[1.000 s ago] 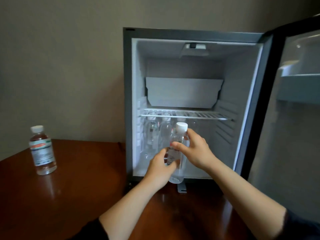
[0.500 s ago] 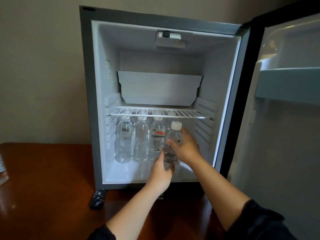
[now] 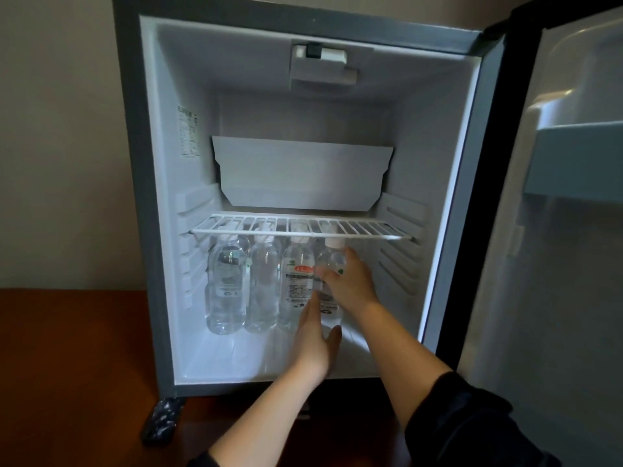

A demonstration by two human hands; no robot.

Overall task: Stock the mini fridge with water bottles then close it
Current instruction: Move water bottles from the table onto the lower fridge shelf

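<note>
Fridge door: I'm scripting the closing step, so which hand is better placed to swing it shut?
Probably the right hand: the door stands open on that side, nearer that arm. It grips the rightmost bottle and must let go first; the left hand lies farther from the door.

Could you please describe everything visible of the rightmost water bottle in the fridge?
The rightmost water bottle is clear plastic with a white cap and a pale label. It stands upright on the fridge floor, under the wire shelf, close beside the red-labelled bottle. The right hand grips its middle; the left hand rests with straight fingers against its lower part.
</note>
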